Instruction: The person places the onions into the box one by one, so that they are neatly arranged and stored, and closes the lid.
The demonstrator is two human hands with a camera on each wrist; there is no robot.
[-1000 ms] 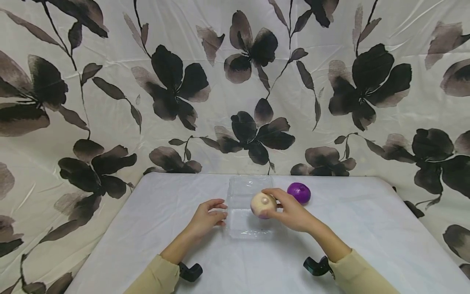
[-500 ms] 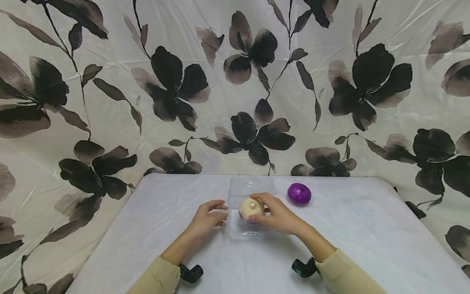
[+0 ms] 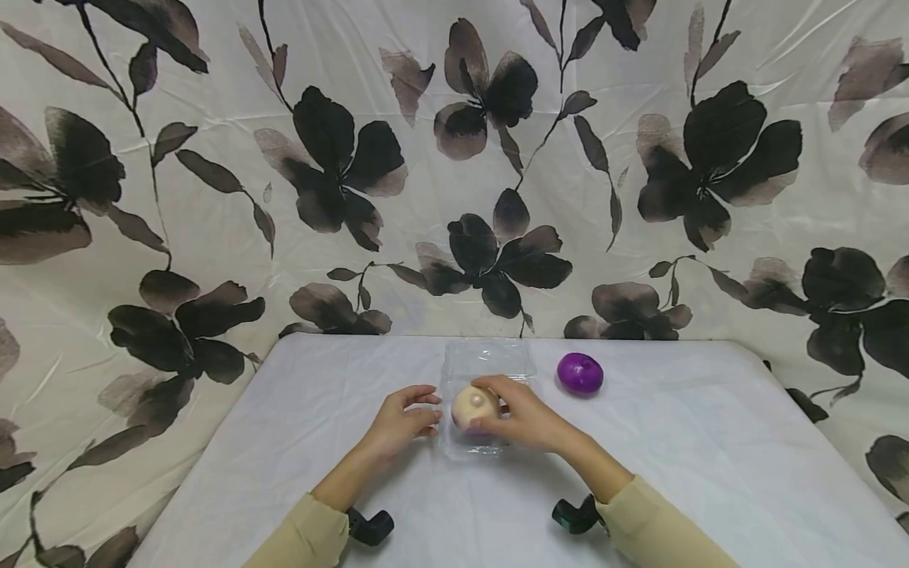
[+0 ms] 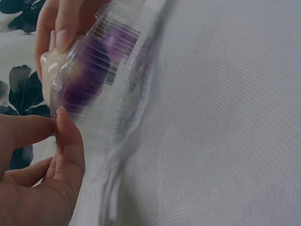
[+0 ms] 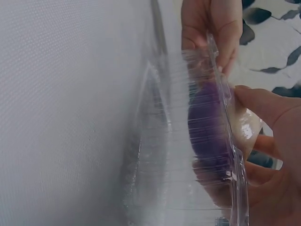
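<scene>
My right hand (image 3: 529, 416) grips a turnip (image 3: 474, 406), cream with a nub on top and purple underneath. It is inside the front part of an open clear plastic container (image 3: 454, 450); in the right wrist view the purple underside (image 5: 207, 127) shows through the container's ribbed wall. Whether it rests on the container's bottom, I cannot tell. At the container's left edge, my left hand (image 3: 399, 422) pinches the rim between thumb and finger, as the left wrist view shows at the fingertips (image 4: 68, 129).
A glossy purple round vegetable (image 3: 580, 374) sits on the white-covered table (image 3: 675, 442), right of the container. The container's lid (image 3: 490, 359) lies back toward the far edge. A floral cloth (image 3: 398, 197) hangs behind the table.
My right hand has carried the turnip leftward and slightly down, into the container's front part. My left hand stays at the rim. The purple vegetable has not moved.
</scene>
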